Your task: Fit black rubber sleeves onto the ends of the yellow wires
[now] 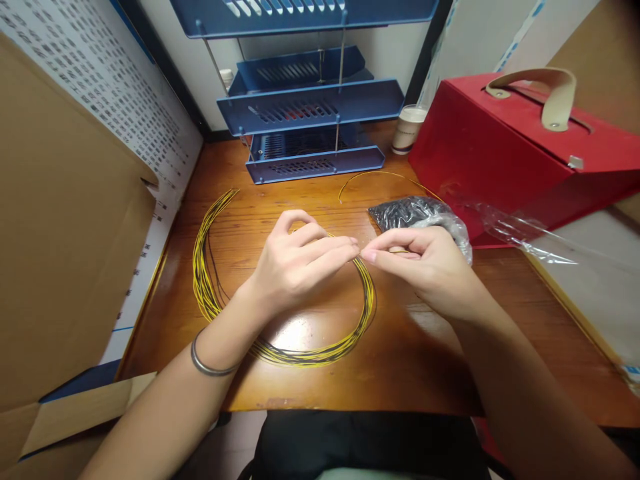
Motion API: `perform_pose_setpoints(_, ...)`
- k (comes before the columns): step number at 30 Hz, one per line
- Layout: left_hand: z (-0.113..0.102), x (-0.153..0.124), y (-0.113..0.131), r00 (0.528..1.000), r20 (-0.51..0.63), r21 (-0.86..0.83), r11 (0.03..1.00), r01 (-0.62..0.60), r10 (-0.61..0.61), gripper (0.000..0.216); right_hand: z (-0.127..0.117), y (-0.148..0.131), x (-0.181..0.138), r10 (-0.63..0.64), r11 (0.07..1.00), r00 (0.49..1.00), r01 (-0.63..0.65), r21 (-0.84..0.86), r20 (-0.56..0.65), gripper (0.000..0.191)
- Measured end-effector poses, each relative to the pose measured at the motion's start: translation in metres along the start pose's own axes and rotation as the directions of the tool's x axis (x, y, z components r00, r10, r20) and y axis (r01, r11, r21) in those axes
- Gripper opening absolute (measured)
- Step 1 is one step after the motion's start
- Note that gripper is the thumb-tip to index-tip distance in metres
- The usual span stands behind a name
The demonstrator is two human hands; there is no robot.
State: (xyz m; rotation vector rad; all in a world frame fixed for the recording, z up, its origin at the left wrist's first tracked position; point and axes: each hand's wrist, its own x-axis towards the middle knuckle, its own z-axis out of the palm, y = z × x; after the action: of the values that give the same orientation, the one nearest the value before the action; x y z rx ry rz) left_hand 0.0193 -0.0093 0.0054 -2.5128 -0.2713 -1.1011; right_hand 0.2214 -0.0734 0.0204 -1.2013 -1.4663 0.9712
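Observation:
A coil of thin yellow and black wires [367, 307] lies on the wooden table, partly hidden under my left hand [305, 260]. The fingertips of that hand are pinched together and meet those of my right hand [430, 263]. A short bit of yellow wire [399, 251] shows between the thumb and fingers of my right hand, which is closed on it. What my left fingertips hold is too small to make out. Just behind my right hand is a clear plastic bag [413, 212] with black pieces inside. One loose yellow wire [373, 173] arcs over the table behind the bag.
A blue tiered tray rack [310, 107] stands at the back, with a paper cup [409, 130] beside it. At the right is a red box [500, 147] with a beige handle. Cardboard [65, 220] borders the left side. Clear plastic film [530, 240] hangs by the red box.

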Motion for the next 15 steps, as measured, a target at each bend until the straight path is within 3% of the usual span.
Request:
perform_pose_setpoints(5, -0.002, 0.003, 0.007, 0.983, 0.075, -0.128, 0.976, 0.175, -0.167, 0.006, 0.003, 0.005, -0.003, -0.069, 0.995, 0.996, 0.065, -0.070, -0.049, 0.011)
perform_pose_setpoints(9, -0.006, 0.009, 0.015, 0.905, 0.227, -0.300, 0.858, 0.417, -0.361, 0.015, 0.004, 0.011, -0.005, -0.242, 0.948, 0.966, 0.215, -0.233, -0.092, 0.010)
perform_pose_setpoints(12, -0.008, 0.014, 0.019, 0.779, 0.390, -0.456, 0.632, 0.627, -0.491, 0.027, 0.005, 0.013, -0.005, -0.362, 0.892, 0.928, 0.316, -0.324, -0.091, 0.010)
perform_pose_setpoints(15, -0.009, 0.018, 0.021, 0.665, 0.541, -0.615, 0.298, 0.730, -0.515, 0.031, 0.005, 0.014, -0.006, -0.392, 0.875, 0.916, 0.341, -0.344, -0.090, 0.011)
